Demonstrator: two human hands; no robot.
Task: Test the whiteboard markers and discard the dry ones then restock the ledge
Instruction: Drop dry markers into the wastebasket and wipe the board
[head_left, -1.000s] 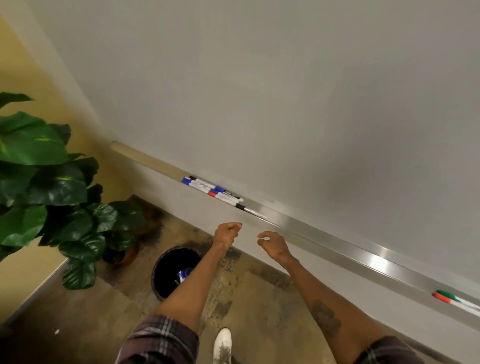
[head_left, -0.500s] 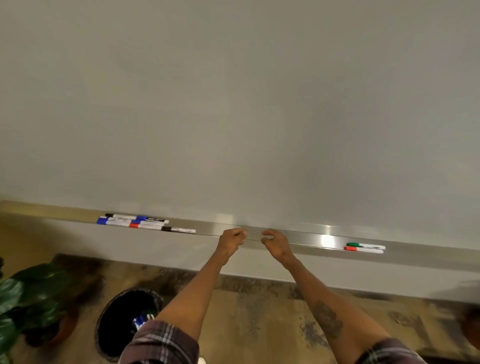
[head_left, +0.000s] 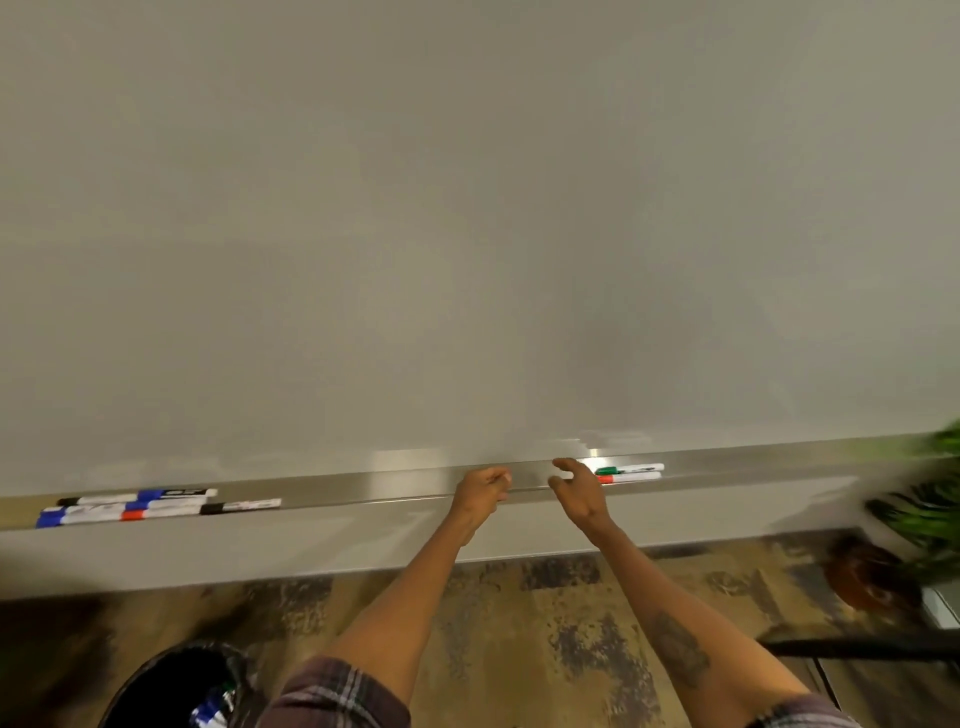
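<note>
Reaching over the ledge, the right hand hangs loosely open beside two markers; the left hand is curled, seemingly empty. The bin below the ledge holds several discarded pens; testing seems unfinished.

Ledge in front of me is carrying a bunch of markers far left, with a green marker and red marker lying together further right.

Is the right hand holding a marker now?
No, the right hand is open and empty, while the green marker and red marker lie on the ledge beside it.
</note>
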